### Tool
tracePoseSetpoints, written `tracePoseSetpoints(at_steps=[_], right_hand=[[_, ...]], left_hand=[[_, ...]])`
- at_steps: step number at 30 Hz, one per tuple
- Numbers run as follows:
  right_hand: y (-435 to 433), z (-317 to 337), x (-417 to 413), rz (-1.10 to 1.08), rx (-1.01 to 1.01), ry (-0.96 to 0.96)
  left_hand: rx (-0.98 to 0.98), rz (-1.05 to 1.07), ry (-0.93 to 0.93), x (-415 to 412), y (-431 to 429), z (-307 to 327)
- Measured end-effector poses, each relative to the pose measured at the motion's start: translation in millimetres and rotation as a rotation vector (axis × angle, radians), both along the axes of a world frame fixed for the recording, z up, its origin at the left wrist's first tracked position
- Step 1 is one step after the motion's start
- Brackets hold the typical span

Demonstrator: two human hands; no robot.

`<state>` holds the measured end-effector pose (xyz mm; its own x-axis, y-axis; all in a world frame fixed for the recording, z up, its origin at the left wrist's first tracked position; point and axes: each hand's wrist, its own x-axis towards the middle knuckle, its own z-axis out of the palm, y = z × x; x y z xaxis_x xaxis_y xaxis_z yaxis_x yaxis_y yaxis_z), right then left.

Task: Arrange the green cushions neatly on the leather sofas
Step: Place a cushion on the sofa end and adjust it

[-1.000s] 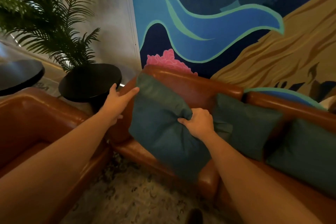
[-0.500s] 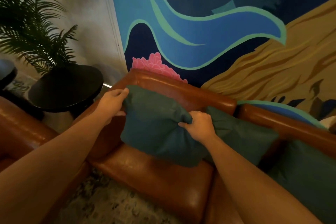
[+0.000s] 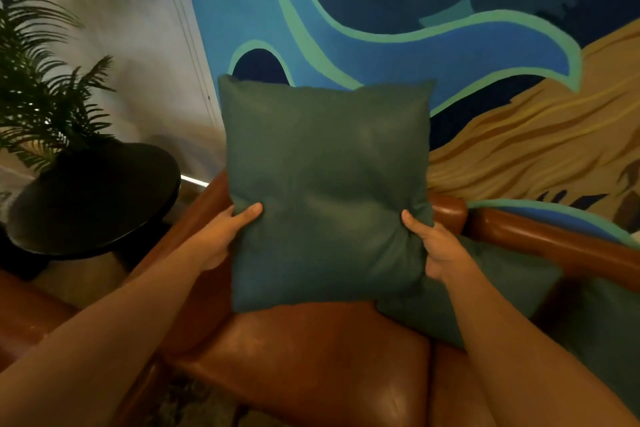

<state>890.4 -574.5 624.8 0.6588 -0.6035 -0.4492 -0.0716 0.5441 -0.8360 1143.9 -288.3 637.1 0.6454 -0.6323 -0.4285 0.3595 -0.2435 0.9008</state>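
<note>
A square green cushion [image 3: 325, 191] stands upright in front of me, its lower edge at the seat of the brown leather sofa [image 3: 311, 357]. My left hand [image 3: 225, 236] grips its lower left edge, thumb on the front. My right hand [image 3: 436, 250] grips the lower right edge the same way. A second green cushion [image 3: 498, 291] leans against the sofa back just to the right, partly behind my right arm. A third green cushion [image 3: 602, 340] lies at the far right edge.
A round black side table [image 3: 93, 198] stands left of the sofa with a palm plant [image 3: 38, 87] behind it. Another leather seat's arm [image 3: 27, 319] is at the lower left. A painted mural wall [image 3: 415, 45] rises behind the sofa.
The cushion has been turned from a tilted, bunched pose to upright and square-on. Both hands have shifted from its top corner and middle to its lower side edges.
</note>
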Motion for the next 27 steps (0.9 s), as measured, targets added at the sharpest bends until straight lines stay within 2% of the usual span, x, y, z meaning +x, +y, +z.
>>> tracePoseSetpoints(at_steps=[3,6,7,9,11,13,15,18,20,23,25,27], right_hand=[[3.5,-22.8,25.4,-0.030,-0.020,0.194],[4.9,-35.1,61.3,-0.090,-0.257,0.589],[4.6,-34.7,71.1,-0.112,-0.359,0.653],[15.4,-15.9,89.8,-0.192,-0.536,0.661],[22.8,0.4,104.9,-0.201,-0.810,0.583],[27.0,8.7,115.6,-0.074,-1.118,0.571],[30.0,11.3,122.3,0.216,-1.329,0.661],[37.4,2.7,125.6,0.711,-1.361,0.890],[40.2,-11.1,121.9,0.841,-1.347,0.972],[33.5,-29.6,114.8,0.791,-1.301,0.980],[27.5,-41.7,110.9,0.736,-1.230,0.943],[19.9,-59.9,104.6,0.664,-1.148,0.897]], left_hand=[[-0.082,0.000,-0.059,24.5,-21.3,2.7],[0.061,-0.049,-0.369,57.0,-34.7,-7.3],[0.143,-0.103,-0.502,65.5,-39.2,-11.8],[0.311,-0.260,-0.742,81.5,-47.3,-18.1],[0.435,-0.405,-0.937,92.3,-53.0,-22.7],[0.487,-0.544,-1.078,99.4,-57.0,-28.2],[0.523,-0.700,-1.160,101.3,-60.3,-33.7],[0.584,-0.943,-1.220,101.6,-76.3,-37.9],[0.594,-1.070,-1.237,97.6,-90.6,-38.0],[0.591,-1.180,-1.241,92.3,-110.9,-44.6],[0.555,-1.175,-1.195,99.2,-120.2,-52.0],[0.607,-1.206,-1.159,118.4,-123.0,-55.5]])
